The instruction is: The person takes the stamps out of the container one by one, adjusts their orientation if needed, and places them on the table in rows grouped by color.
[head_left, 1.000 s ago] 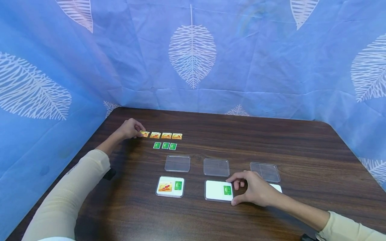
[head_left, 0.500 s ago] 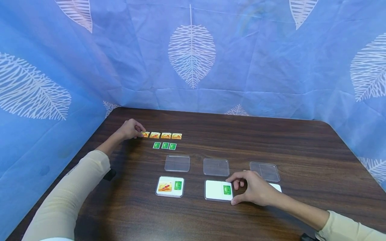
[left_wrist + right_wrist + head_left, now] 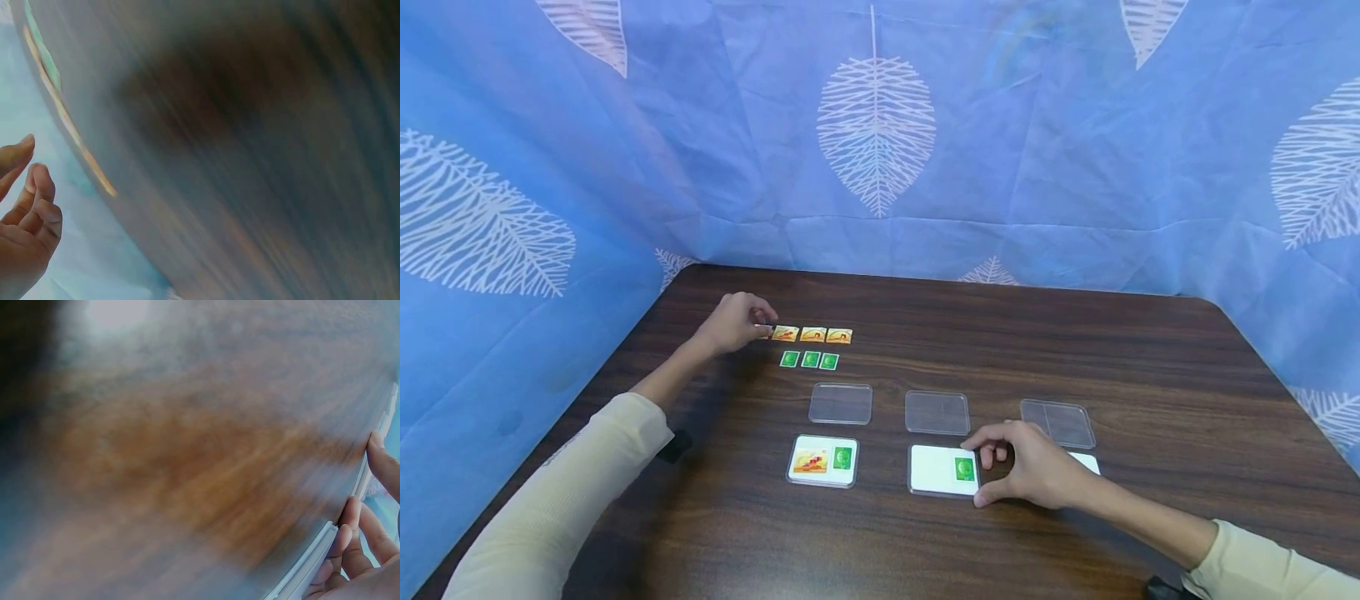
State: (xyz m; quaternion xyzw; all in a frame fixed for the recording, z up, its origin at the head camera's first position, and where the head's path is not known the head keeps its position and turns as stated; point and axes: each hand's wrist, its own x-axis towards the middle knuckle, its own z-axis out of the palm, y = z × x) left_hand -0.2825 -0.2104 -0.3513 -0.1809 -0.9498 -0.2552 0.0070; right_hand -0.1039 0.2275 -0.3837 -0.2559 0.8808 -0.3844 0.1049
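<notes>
In the head view, my left hand (image 3: 735,323) is at the left end of a row of orange stamps (image 3: 812,334), partly covering the leftmost stamp (image 3: 764,332). Its thumb and fingertips stand slightly apart in the left wrist view, with nothing visible between them. Three green stamps (image 3: 810,359) lie in a row closer to me. My right hand (image 3: 1037,467) holds the right edge of a clear plastic case (image 3: 943,495), index finger and thumb at its two corners. Inside, a white card (image 3: 931,469) bears one green stamp (image 3: 965,468) on its right side.
Left of it, another case (image 3: 823,483) contains a white card with an orange and a green stamp. A third white card (image 3: 1086,461) is mostly hidden behind my right hand. Three clear lids (image 3: 840,404) lie behind the cases on the dark wooden table (image 3: 1000,350).
My left hand has shifted a little to the right and now hides more of the leftmost orange stamp. The right hand stays at the middle case.
</notes>
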